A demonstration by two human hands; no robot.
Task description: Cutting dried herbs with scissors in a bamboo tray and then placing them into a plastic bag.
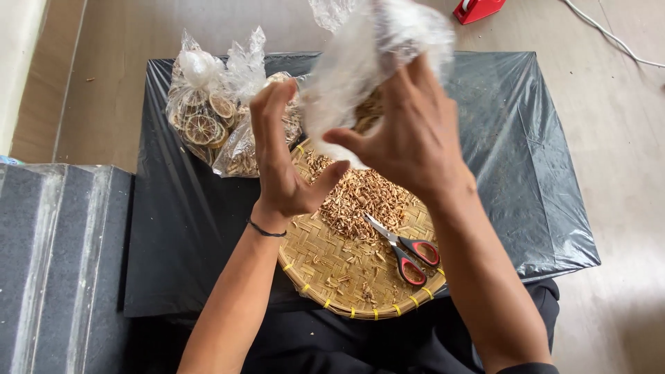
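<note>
My right hand (409, 131) grips a crumpled clear plastic bag (360, 62), lifted above a round woven bamboo tray (325, 266). My left hand (284, 156) is raised beside the bag with fingers spread, touching its left side. A heap of dried brown herb pieces (360, 197) lies on the tray beneath the hands. Scissors with red and black handles (405, 249) rest on the tray's right part, blades pointing toward the heap.
A black plastic sheet (526, 159) covers the floor under the tray. Clear bags of dried citrus slices (201, 118) and dried herbs (239, 156) stand at the back left. A grey step (55, 263) is at the left, a red object (476, 8) at the top.
</note>
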